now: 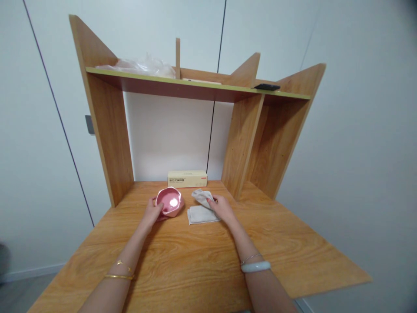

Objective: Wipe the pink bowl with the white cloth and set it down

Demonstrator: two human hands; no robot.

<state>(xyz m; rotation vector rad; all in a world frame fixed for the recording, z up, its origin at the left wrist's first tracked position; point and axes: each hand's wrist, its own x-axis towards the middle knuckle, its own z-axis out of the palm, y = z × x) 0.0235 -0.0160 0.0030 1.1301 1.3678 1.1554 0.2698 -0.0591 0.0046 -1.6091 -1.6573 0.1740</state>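
left hand grips a glossy pink faceted bowl one-sidedly, so it could slip; right hand pinches a limp pale-grey cloth.

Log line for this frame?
left hand: gripping pink bowl | right hand: holding pale cloth | box: on desk, behind bowl and cloth

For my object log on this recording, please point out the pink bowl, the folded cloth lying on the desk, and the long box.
Pink bowl (170, 201): head view, on its glossy inner surface.
Folded cloth (202, 214): head view, on its upper face.
Long box (188, 180): head view, on its printed front.
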